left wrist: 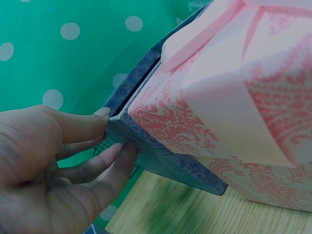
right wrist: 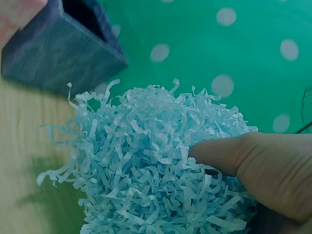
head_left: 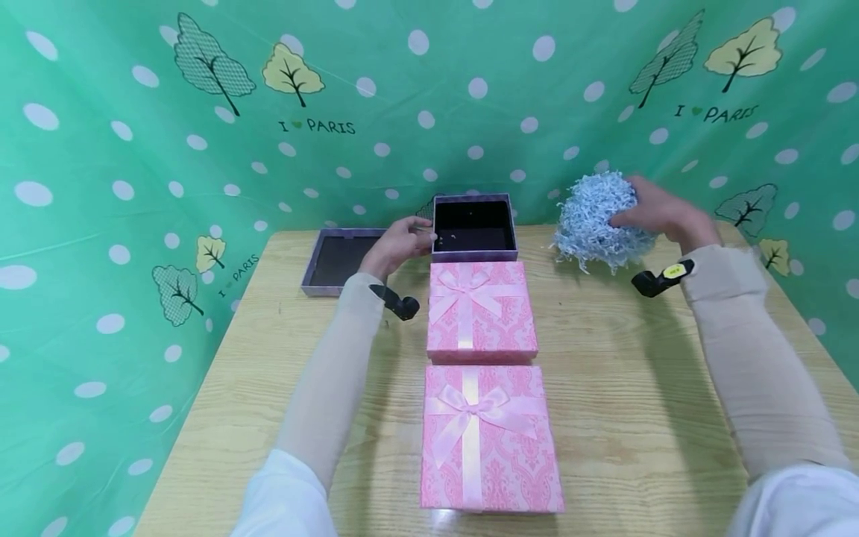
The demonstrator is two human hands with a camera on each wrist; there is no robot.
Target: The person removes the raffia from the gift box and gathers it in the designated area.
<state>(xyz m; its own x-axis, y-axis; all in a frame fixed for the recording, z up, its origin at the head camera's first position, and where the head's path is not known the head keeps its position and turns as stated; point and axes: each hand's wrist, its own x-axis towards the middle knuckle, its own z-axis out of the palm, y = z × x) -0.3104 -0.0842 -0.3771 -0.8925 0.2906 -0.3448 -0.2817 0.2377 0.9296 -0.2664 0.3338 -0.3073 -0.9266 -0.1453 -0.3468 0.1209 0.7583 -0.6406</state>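
Note:
An open purple box (head_left: 474, 227) with a dark inside stands at the back of the wooden table (head_left: 624, 373). My left hand (head_left: 417, 236) touches its left front corner with fairly straight fingers. In the left wrist view the fingertips (left wrist: 109, 113) lie against that corner of the purple box (left wrist: 161, 156), beside a pink box (left wrist: 234, 97). My right hand (head_left: 631, 214) grips a big clump of light blue shredded paper (head_left: 597, 220) at the back right. The thumb (right wrist: 219, 153) digs into the shredded paper (right wrist: 146, 170). Whether the clump rests on the table I cannot tell.
The purple lid (head_left: 335, 261) lies upturned left of the open box. Two closed pink boxes with ribbon bows, one (head_left: 479, 309) just in front of the purple box and one (head_left: 490, 436) nearer me, stand in a row. A green dotted backdrop (head_left: 101, 186) surrounds the table.

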